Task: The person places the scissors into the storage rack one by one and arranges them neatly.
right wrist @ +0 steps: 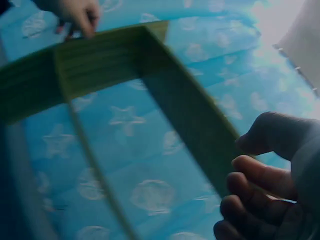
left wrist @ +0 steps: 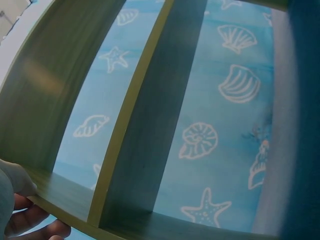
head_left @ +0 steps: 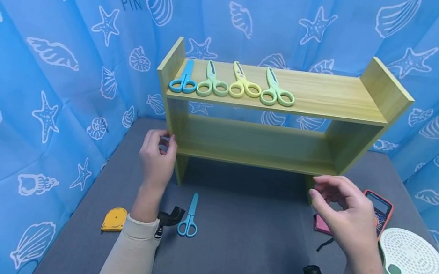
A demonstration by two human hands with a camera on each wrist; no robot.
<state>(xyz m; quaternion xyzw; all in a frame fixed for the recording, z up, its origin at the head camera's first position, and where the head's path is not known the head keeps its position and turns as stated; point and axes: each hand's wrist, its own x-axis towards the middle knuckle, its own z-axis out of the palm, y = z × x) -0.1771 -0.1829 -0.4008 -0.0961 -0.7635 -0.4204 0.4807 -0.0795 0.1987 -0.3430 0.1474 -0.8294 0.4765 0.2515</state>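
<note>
A pale wooden two-tier shelf (head_left: 261,145) stands on the grey table. My left hand (head_left: 158,156) pinches its left side panel, thumb on the inner face and fingers behind, as the left wrist view shows. Loosely curved and holding nothing, my right hand (head_left: 346,213) hovers in front of the shelf's lower right side. Across the top board lie blue scissors (head_left: 188,68), green scissors (head_left: 212,78), yellow scissors (head_left: 240,78) and another green pair of scissors (head_left: 273,86), handles toward me. More blue scissors (head_left: 193,206) lie on the table beside my left wrist.
A yellow tape measure (head_left: 115,220) sits left of my left forearm. Right of my right hand are a red-edged calculator (head_left: 381,206) and a white perforated paddle (head_left: 412,256) with a green handle. A pink item (head_left: 322,225) is partly hidden by that hand. Blue shell-patterned curtains (head_left: 61,85) surround the table.
</note>
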